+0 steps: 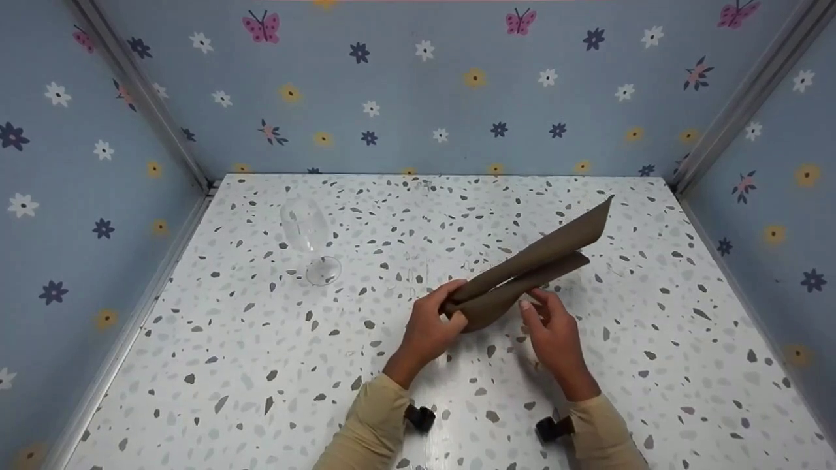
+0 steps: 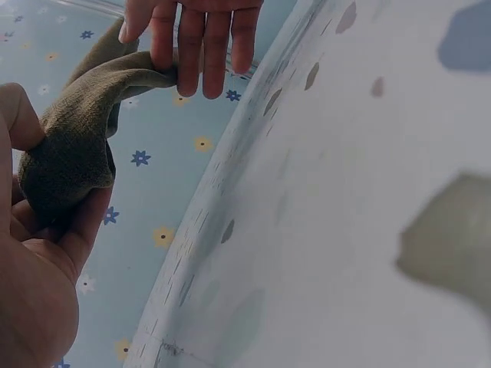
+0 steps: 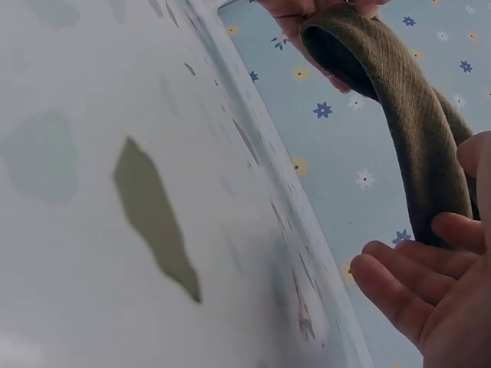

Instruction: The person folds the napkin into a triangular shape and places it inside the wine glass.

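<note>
A folded olive-brown cloth napkin (image 1: 516, 274) is held up at a slant above the table, its two loose ends pointing to the far right. My left hand (image 1: 434, 323) grips the bunched near end, thumb on one side and fingers behind; the left wrist view shows the napkin (image 2: 73, 146) looped within that grip. My right hand (image 1: 552, 333) is at the napkin's lower right side, fingertips touching or very near the fabric. In the right wrist view, the right hand's fingers (image 3: 414, 284) are fairly straight, not wrapped round the napkin.
A clear stemmed wine glass (image 1: 305, 225) is on the speckled white table (image 1: 261, 365), left of my hands. Blue flower-patterned panels (image 1: 418, 85) enclose the table at the back and both sides. Black wrist mounts (image 1: 421, 418) sit beside both sleeves.
</note>
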`<state>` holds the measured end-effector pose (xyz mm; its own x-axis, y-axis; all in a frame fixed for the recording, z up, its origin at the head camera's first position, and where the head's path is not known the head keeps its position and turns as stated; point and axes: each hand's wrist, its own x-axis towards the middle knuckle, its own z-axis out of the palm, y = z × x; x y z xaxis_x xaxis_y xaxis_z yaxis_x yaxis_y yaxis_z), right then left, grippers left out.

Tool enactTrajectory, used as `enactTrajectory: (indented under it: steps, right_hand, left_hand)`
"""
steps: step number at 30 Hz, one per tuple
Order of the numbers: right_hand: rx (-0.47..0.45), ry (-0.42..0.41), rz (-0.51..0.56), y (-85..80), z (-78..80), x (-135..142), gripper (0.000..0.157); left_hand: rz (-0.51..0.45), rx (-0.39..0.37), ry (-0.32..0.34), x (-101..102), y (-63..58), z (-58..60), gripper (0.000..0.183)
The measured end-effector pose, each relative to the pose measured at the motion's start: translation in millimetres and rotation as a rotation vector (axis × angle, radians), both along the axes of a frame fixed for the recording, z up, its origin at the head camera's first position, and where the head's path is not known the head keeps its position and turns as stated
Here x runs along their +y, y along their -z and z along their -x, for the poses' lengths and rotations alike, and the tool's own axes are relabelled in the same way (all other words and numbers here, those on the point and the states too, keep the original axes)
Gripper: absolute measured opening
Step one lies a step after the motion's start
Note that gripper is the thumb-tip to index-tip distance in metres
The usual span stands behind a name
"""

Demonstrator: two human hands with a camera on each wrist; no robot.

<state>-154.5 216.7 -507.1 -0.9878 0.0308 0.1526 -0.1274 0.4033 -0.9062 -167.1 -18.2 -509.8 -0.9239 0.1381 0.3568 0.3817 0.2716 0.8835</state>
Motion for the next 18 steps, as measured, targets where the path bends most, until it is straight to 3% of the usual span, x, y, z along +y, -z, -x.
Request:
enactTrajectory:
  steps: [5,9,14,18]
  right_hand:
    - [-0.003,0.004,0.019,-3.4,-0.9,-1.4,0.042]
    - [0.023,0.009,0.017,-18.0,-8.6,-8.0,0.039]
    - [0.121,0.004,0.03,-10.0,-7.1,-6.1,0.041]
    - [0.148,0.001,0.06,-2.0,-4.3,-4.5,0.044]
  left_hand:
    - [-0.035,-0.022,0.043,-1.5,0.8,0.0,0.056]
    - [-0.047,-0.022,0.065,-1.9,1.2,0.0,0.058]
    - [-0.032,-0.01,0.08,-2.0,0.2,-0.2,0.06]
    - [-0.02,-0.016,0.091,-1.7,-0.1,-0.3,0.06]
